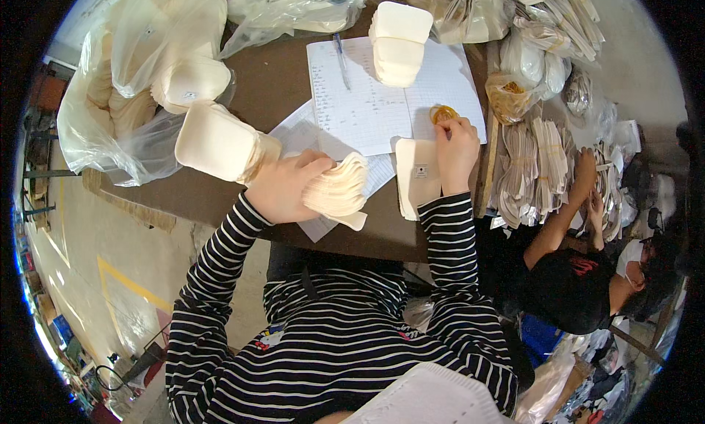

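My left hand [286,187] is wrapped round a thick stack of cream, round-cornered soft pads [336,187], whose layered edges fan out on its right side. A broad cream pad face [214,141] shows to the left of that hand; whether it belongs to the same stack, I cannot tell. Over the open notebook [367,115], my right hand [459,148] has its fingertips pinched on a small heap of yellow-brown rubber bands [443,114]. Beside its wrist lies a single cream pad [417,178] with a small printed mark. Another pad stack [397,53] rests on the notebook's far part.
A pen [341,60] lies on the notebook. Clear plastic bags of pads [139,78] fill the table's left. To the right are banded bundles of pale pieces [540,167] and a bag of rubber bands [512,93]. A masked co-worker [573,277] reaches into those bundles.
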`<action>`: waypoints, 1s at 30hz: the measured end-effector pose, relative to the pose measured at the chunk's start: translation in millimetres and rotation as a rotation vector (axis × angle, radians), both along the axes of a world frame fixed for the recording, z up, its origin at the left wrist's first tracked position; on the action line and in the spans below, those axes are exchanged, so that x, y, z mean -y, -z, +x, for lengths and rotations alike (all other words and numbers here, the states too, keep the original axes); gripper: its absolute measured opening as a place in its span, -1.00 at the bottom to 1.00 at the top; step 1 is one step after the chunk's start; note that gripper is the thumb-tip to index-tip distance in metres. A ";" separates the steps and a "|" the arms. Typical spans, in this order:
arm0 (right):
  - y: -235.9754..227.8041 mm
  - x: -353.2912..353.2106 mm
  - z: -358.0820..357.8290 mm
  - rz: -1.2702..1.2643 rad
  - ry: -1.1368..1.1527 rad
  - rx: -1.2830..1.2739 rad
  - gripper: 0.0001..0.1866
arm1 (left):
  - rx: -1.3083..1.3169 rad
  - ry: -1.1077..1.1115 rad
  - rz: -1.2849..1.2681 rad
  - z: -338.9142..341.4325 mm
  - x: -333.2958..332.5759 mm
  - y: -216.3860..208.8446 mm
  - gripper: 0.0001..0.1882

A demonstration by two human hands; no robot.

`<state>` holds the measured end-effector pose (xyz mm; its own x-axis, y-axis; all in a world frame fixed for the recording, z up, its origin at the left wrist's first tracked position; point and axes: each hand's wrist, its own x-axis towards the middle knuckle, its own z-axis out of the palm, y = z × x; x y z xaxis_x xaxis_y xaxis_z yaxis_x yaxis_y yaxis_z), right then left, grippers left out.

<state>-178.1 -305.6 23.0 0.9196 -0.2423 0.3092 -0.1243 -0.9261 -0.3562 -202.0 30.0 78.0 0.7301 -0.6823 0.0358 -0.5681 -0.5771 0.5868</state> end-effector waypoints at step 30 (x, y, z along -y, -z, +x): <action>-51.8 -97.7 -66.5 2.196 -0.419 -0.440 0.02 | -1.681 -0.405 -1.507 -44.7 10.9 33.7 -0.28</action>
